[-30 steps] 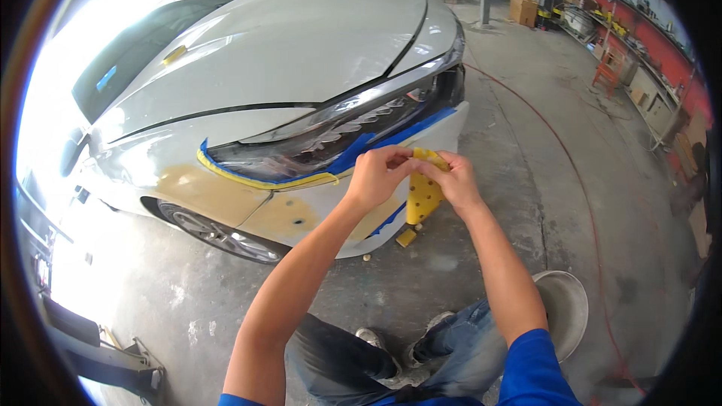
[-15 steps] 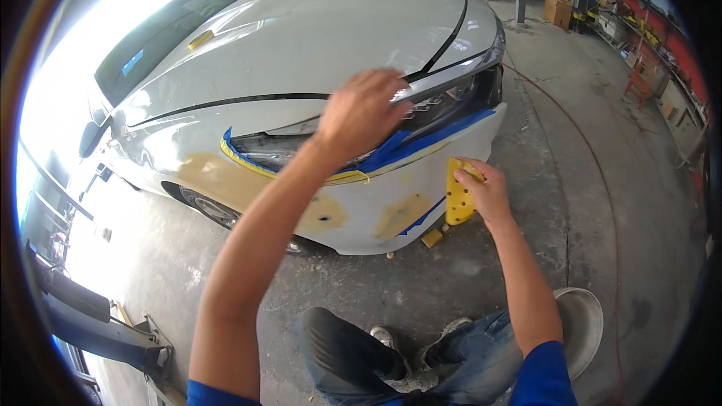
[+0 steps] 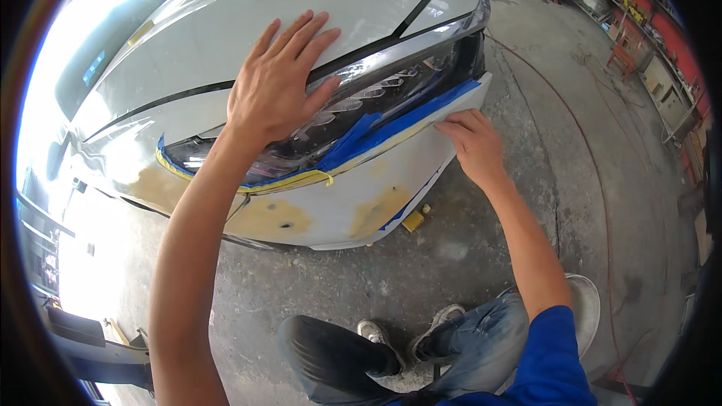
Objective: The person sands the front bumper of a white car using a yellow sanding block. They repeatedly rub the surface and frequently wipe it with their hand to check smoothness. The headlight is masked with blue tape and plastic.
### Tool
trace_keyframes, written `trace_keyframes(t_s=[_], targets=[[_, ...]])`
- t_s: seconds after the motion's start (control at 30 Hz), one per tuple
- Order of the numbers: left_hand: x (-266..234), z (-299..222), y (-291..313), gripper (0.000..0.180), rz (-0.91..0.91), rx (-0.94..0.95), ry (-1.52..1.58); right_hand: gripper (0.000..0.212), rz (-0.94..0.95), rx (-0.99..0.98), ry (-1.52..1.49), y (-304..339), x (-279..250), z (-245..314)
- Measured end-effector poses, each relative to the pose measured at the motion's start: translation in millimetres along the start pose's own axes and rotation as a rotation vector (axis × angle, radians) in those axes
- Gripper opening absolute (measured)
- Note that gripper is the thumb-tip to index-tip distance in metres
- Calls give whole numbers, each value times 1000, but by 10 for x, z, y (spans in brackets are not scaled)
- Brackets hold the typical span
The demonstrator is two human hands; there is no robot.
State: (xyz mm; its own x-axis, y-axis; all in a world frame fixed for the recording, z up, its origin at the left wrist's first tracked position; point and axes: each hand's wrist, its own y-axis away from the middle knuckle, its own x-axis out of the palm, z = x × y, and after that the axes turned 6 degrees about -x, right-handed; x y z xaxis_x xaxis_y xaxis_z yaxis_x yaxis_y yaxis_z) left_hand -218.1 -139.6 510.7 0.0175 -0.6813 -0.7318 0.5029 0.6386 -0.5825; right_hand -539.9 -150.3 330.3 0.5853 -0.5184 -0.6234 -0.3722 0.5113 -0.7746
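Observation:
My left hand (image 3: 278, 86) rests with its fingers spread on the grey car hood (image 3: 331, 7), above the headlight (image 3: 368, 105). At the right end of the front bumper (image 3: 421, 158), my right hand (image 3: 475, 144) is closed, its fingertips against the bumper's upper edge. Whatever it holds is hidden behind the fingers; the yellow pad seen earlier does not show. Blue masking tape (image 3: 398, 129) and a yellow tape strip (image 3: 289, 180) run between headlight and bumper. Tan filler patches (image 3: 274, 219) mark the bumper's white surface.
A small yellow block (image 3: 413, 221) lies on the concrete floor below the bumper. A pale round bucket (image 3: 585, 308) stands beside my right leg. A red hose (image 3: 594, 158) runs along the floor at right. Cluttered shelves (image 3: 662, 83) line the right wall.
My left hand has come down leftward onto the hood. My right hand has moved up to the bumper's edge, and the yellow perforated pad it held has gone out of sight. The view has shifted.

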Motion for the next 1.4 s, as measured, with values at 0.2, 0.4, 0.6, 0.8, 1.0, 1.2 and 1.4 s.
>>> trace_keyframes(t_s=[0.2, 0.4, 0.6, 0.8, 1.0, 1.2, 1.4], targets=[[20, 19, -2, 60, -10, -4, 2, 29, -45, -170, 4, -181, 135, -148], [31, 38, 18, 60, -21, -11, -5, 31, 55, -141, 1, -219, 138, -169], [40, 19, 10, 59, -26, -14, -6, 29, 69, -115, -19, -198, 143, -143], [7, 9, -2, 60, -25, -13, 13, 26, 33, -90, -20, -210, 169, -21], [6, 16, -10, 59, -39, 4, 10, 25, 99, -218, -12, -285, 159, -102], [46, 6, 21, 57, -50, -1, 8, 25, 69, -154, -43, -178, 178, 197], [44, 27, 10, 57, -59, 3, -4, 29, 86, -38, 57, -225, 198, 106]])
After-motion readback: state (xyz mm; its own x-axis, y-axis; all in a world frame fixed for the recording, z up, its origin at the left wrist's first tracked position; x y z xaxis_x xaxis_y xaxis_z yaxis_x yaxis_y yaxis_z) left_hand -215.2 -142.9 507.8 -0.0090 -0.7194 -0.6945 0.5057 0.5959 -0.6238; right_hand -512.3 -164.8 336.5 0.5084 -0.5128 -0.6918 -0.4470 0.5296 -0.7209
